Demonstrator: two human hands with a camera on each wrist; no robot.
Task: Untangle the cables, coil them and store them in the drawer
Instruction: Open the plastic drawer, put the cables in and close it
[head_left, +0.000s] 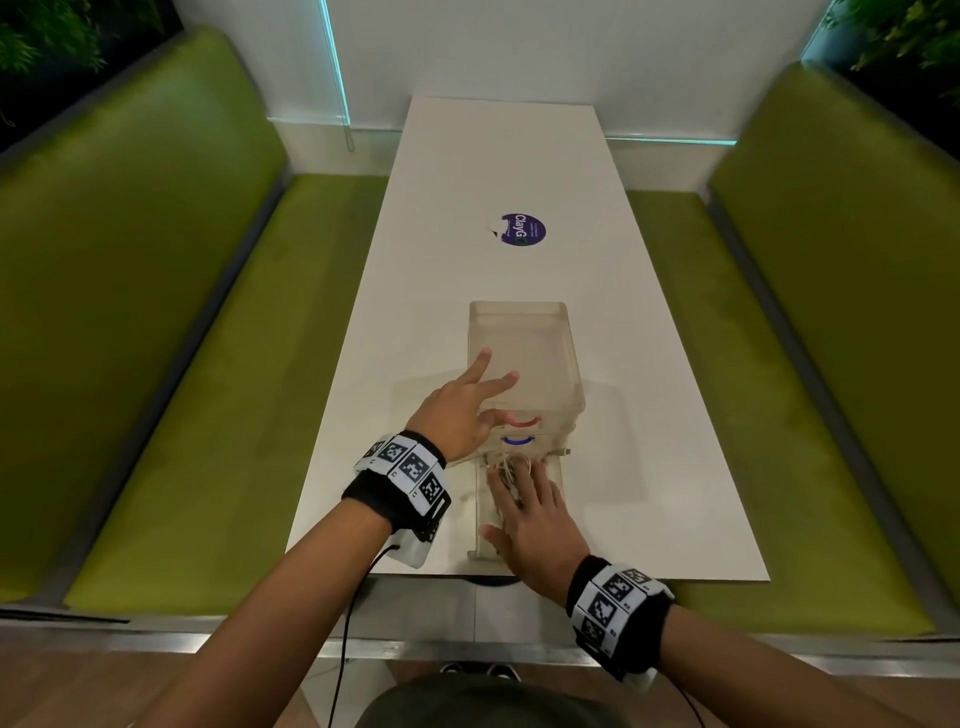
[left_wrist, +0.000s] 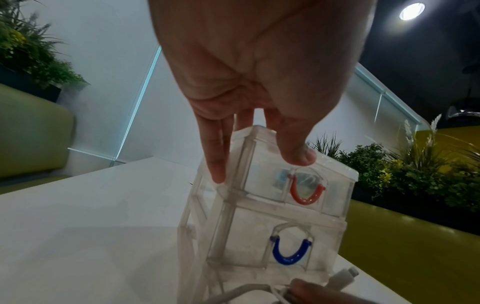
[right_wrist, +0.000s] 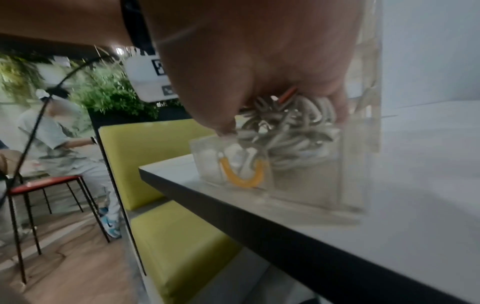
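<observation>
A clear plastic drawer unit (head_left: 524, 338) (left_wrist: 259, 236) stands on the white table (head_left: 415, 312), with a red handle (head_left: 524, 422) (left_wrist: 306, 197) and a blue handle (head_left: 519, 441) (left_wrist: 289, 255) on its shut drawers. Its bottom drawer (head_left: 480, 519) (right_wrist: 311, 191), with a yellow handle (right_wrist: 242, 174), is pulled out toward me. A bundle of white cables (head_left: 506, 462) (right_wrist: 291, 131) lies in it. My right hand (head_left: 524, 509) (right_wrist: 246, 61) presses down on the bundle, thumb spread to the drawer's left wall. My left hand (head_left: 483, 395) (left_wrist: 259, 82) rests on the unit's top, fingers straight.
A purple round sticker (head_left: 523, 235) lies farther up the table. Green benches (head_left: 156, 312) (head_left: 831, 312) run along both sides. The table's near edge (head_left: 623, 577) is just behind the open drawer. A seated person (right_wrist: 64, 133) and a red-framed stool (right_wrist: 44, 185) are off to the side.
</observation>
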